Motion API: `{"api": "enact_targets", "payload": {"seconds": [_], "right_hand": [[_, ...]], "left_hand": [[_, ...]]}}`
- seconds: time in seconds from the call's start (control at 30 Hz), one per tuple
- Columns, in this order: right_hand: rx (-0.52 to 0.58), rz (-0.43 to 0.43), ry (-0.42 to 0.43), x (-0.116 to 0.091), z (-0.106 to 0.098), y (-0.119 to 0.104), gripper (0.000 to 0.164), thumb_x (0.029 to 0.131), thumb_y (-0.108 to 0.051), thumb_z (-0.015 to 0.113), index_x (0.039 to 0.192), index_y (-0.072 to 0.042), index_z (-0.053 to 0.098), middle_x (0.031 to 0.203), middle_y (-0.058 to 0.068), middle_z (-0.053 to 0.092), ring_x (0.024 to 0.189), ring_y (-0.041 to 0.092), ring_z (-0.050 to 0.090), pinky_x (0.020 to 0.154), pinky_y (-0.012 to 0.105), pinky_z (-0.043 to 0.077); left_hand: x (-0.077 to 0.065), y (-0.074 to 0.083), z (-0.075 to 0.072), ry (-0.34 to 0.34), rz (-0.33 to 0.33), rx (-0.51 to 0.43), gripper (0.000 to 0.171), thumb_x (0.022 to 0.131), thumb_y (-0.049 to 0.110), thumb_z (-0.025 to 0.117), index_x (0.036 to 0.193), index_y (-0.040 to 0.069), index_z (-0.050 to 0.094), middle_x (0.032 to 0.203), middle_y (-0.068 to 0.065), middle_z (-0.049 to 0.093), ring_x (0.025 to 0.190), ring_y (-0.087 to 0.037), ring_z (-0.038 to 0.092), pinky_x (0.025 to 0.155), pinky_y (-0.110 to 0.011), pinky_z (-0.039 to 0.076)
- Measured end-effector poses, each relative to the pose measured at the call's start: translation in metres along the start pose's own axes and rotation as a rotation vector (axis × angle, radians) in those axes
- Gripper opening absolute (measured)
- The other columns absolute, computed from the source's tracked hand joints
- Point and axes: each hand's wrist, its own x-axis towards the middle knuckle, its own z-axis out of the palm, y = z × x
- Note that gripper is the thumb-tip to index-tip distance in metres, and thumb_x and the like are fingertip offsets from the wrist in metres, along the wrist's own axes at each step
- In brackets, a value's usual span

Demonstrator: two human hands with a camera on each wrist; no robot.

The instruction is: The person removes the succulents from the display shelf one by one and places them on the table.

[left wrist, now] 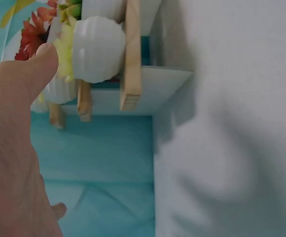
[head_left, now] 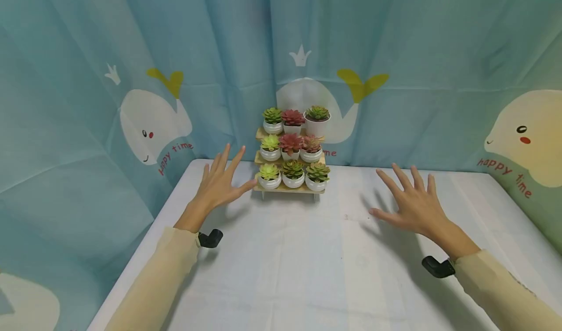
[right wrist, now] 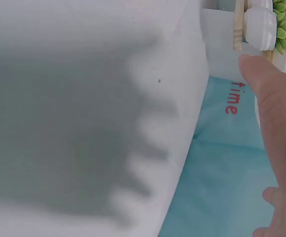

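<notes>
A three-tier wooden stand [head_left: 290,189] holds several small potted succulents in white pots near the back of the table. My left hand [head_left: 219,182] is spread just left of the stand, its thumb close to the bottom tier's yellow-green succulent [head_left: 269,171]; whether it touches cannot be told. In the left wrist view, that thumb appears beside a white pot [left wrist: 98,49] and the stand's wooden edge [left wrist: 131,59]. Well to the right of the stand, my right hand [head_left: 414,204] hovers over the table with fingers spread, holding nothing. Red succulents [head_left: 291,143] sit on the upper tiers.
A pale cloth covers the table [head_left: 307,262]. Behind and to the sides hangs a blue curtain [head_left: 219,43] printed with white whales. Dark wrist devices [head_left: 210,239] show at both sleeves. Hand shadows fall on the cloth.
</notes>
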Motion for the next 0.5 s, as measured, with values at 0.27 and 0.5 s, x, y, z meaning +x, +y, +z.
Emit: {"api": "enact_targets", "payload": {"seconds": [0.27,0.5], "right_hand": [[0.012,-0.012,-0.004,0.013,-0.003,-0.003,0.099,0.085,-0.067,0.072,0.163,-0.026,0.028,0.163,0.023,0.028,0.142,0.063,0.023,0.108,0.083,0.008],[0.065,-0.08,0.048,0.027,-0.005,-0.009,0.096,0.086,-0.061,0.075,0.163,-0.025,0.03,0.161,0.022,0.031,0.139,0.06,0.031,0.106,0.08,0.021]], "left_hand": [[0.013,0.001,-0.007,-0.011,0.024,-0.091,0.094,0.096,0.068,0.055,0.166,0.037,0.001,0.172,-0.015,-0.004,0.152,-0.053,0.011,0.115,-0.076,0.013],[0.021,-0.002,-0.008,-0.036,0.054,-0.276,0.088,0.102,0.061,0.052,0.167,0.032,0.0,0.172,-0.018,-0.001,0.155,-0.047,0.007,0.112,-0.078,0.018]]}}
